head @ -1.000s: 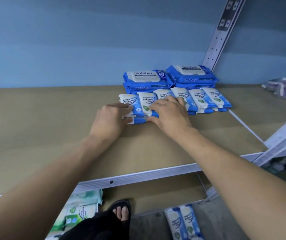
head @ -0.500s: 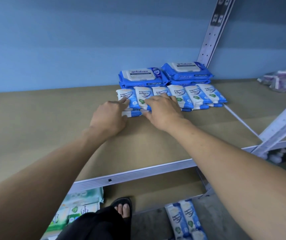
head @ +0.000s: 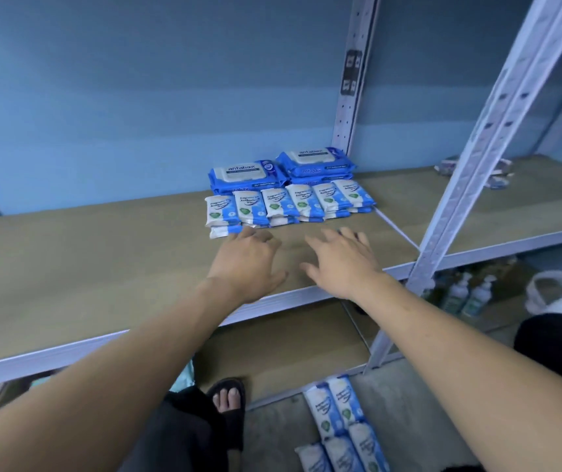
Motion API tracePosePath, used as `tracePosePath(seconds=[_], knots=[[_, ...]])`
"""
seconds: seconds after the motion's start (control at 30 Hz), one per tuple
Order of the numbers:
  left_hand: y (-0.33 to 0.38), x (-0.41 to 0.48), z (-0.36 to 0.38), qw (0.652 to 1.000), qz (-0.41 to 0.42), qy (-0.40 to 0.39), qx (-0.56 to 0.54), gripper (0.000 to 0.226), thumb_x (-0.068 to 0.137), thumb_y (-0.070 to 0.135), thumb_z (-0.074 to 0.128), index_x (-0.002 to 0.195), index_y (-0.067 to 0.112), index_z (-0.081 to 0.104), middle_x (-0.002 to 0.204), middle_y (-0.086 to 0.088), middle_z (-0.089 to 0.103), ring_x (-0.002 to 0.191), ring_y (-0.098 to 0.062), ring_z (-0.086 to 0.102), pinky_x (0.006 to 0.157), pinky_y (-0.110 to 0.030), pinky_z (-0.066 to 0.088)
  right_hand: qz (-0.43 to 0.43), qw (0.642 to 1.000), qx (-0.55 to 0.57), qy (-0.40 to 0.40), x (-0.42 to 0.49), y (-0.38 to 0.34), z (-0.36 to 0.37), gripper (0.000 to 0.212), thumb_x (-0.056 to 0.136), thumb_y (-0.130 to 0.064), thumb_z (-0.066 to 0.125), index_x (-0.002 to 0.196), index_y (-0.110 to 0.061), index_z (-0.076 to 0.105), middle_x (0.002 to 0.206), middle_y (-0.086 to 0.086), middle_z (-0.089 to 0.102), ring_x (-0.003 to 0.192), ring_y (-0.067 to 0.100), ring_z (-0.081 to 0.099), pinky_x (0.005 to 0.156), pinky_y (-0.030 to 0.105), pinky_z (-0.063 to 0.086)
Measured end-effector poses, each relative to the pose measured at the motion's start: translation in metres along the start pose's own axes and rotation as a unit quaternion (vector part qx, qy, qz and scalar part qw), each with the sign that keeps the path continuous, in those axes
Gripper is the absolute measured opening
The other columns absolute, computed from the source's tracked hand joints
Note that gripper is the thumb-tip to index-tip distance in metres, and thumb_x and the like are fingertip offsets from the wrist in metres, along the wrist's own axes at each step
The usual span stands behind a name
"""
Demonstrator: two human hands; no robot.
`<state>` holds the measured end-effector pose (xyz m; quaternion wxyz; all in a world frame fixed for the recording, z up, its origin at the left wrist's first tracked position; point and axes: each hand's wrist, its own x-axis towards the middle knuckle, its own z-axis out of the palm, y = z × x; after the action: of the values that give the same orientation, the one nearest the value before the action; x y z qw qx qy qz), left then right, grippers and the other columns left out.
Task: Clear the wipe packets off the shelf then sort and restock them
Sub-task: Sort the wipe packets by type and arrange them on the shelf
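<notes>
- Hovering over the shelf (head: 85,267), left hand (head: 249,264) and right hand (head: 344,264) spread, empty.
- Ahead, small wipe packets (head: 286,202) front large blue packs (head: 249,175).
- Rightward stands a metal upright (head: 473,172).

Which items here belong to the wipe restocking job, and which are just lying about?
Job: small wipe packets in a row on the shelf; large blue packs behind them; packets on the floor; left hand; right hand.
Lying about: pump bottles; white bag; clutter on the next shelf.
</notes>
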<state>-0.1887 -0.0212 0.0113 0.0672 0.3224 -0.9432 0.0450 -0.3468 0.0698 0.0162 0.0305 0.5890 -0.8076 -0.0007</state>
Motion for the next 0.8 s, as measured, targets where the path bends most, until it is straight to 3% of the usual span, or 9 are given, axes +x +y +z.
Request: tracePosePath(seconds=[0.17, 0.4, 0.57, 0.67, 0.8], knots=[[0.058, -0.021, 0.005, 0.999, 0.047, 0.007, -0.019, 0.051, 0.094, 0.051, 0.050, 0.136, 0.021, 0.054, 0.142, 0.000, 0.053, 0.129, -0.025, 0.045, 0.105, -0.038, 0.038, 0.032, 0.999, 0.016, 0.006, -0.056, 0.028, 0.014, 0.047, 0.098, -0.054, 0.046, 0.136, -0.027, 0.052, 0.133, 0.004, 0.053, 0.125, 0.031, 0.042, 0.101, 0.046, 0.035], [0.114, -0.049, 0.046, 0.993, 0.113, -0.032, -0.013, 0.047, 0.096, 0.051, 0.046, 0.131, 0.020, 0.055, 0.131, -0.002, 0.055, 0.120, -0.025, 0.049, 0.098, -0.040, 0.041, 0.078, 0.996, 0.037, -0.039, -0.112, 0.062, 0.060, 0.058, 0.098, -0.052, 0.047, 0.151, -0.028, 0.039, 0.143, 0.003, 0.048, 0.130, 0.031, 0.041, 0.104, 0.045, 0.037], [0.135, -0.068, 0.093, 0.988, 0.113, -0.102, -0.018, 0.040, 0.097, 0.048, 0.046, 0.124, 0.020, 0.056, 0.123, -0.002, 0.057, 0.115, -0.024, 0.050, 0.094, -0.039, 0.042, 0.108, 0.987, 0.056, -0.104, -0.141, 0.077, 0.109, 0.057, 0.099, -0.051, 0.047, 0.151, -0.029, 0.039, 0.143, 0.004, 0.049, 0.129, 0.031, 0.042, 0.103, 0.044, 0.039], [0.142, -0.079, 0.130, 0.980, 0.100, -0.165, -0.037, 0.042, 0.097, 0.047, 0.047, 0.127, 0.020, 0.055, 0.126, -0.003, 0.057, 0.118, -0.026, 0.050, 0.096, -0.039, 0.041, 0.118, 0.980, 0.073, -0.142, -0.156, 0.084, 0.143, 0.053, 0.099, -0.051, 0.046, 0.147, -0.028, 0.044, 0.141, 0.004, 0.052, 0.126, 0.030, 0.045, 0.103, 0.044, 0.041], [0.150, -0.093, 0.185, 0.966, 0.065, -0.239, -0.080, 0.047, 0.096, 0.047, 0.049, 0.134, 0.019, 0.053, 0.131, -0.004, 0.055, 0.121, -0.027, 0.050, 0.098, -0.040, 0.043, 0.131, 0.968, 0.079, -0.198, -0.172, 0.092, 0.189, 0.057, 0.100, -0.052, 0.044, 0.151, -0.029, 0.039, 0.138, 0.005, 0.055, 0.124, 0.028, 0.048, 0.101, 0.044, 0.044]])
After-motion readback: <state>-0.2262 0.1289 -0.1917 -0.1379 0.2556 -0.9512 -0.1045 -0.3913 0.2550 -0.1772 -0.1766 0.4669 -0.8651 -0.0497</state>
